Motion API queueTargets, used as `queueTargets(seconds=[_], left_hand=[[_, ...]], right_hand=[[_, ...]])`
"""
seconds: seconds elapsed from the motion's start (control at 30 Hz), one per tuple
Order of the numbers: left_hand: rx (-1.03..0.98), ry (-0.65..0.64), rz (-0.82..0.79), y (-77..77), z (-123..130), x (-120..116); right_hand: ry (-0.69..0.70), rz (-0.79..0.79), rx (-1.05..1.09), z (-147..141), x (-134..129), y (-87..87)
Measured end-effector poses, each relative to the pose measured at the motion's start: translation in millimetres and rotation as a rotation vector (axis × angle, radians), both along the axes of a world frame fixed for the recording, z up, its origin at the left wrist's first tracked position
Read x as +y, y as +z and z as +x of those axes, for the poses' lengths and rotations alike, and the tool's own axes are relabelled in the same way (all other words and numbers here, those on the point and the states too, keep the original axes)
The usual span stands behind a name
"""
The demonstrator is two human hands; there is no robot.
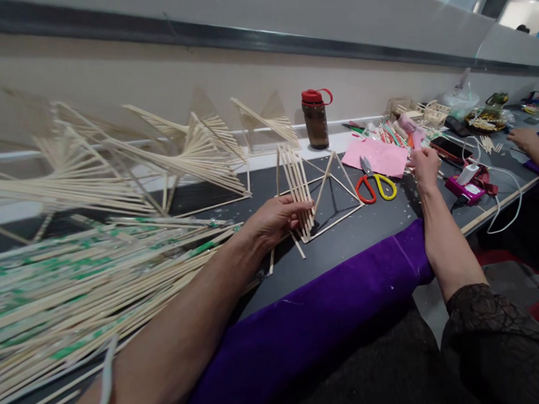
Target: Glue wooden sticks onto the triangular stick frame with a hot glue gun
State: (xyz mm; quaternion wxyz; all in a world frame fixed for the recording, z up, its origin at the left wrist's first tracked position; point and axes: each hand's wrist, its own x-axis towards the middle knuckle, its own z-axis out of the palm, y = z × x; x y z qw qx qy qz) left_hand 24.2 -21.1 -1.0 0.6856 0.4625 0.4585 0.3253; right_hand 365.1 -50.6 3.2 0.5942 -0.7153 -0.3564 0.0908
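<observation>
My left hand (280, 217) is closed on a small frame of thin wooden sticks (297, 179), thumb pressed over a fan of several sticks. The frame's open triangular part (340, 214) reaches right over the dark tabletop. Farther right, my right hand (425, 167) is wrapped around the handle of a pink glue gun (411, 129), its nozzle end pointing away from me. Scissors (369, 176) with one red and one yellow handle lie between my hands, their blades on a pink sheet (381, 156).
Finished-looking stick structures (182, 150) stand along the wall. A pile of loose sticks in wrappers (91, 283) fills the left. Behind are a red-capped bottle (315, 117); to the right, a phone (450, 148), a purple power box with cables (464, 189) and another person's hand (524, 140).
</observation>
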Motion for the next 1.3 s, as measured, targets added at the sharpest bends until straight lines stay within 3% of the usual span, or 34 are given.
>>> queueTargets(seconds=[0.07,0.17,0.43,0.63,0.97,1.3], left_hand=[[-0.009,-0.006,0.005,0.1,0,-1],[-0.031,-0.039,0.015,-0.5,0,-3],[-0.029,-0.04,0.005,-0.8,-1,0],[-0.008,-0.015,-0.013,2.4,1,-1],[-0.013,-0.033,-0.003,-1.5,-2,1],[-0.032,-0.033,-0.014,0.4,-1,0]], right_hand=[[0.078,0.183,0.235,-9,-2,5.5],[0.251,0.313,0.395,-20,-4,10.0],[0.532,0.347,0.525,-45,-15,21.9],[0.649,0.398,0.647,-58,-26,29.9],[0.82,0.39,0.584,-62,-29,26.8],[0.821,0.326,0.524,-62,-29,25.5]])
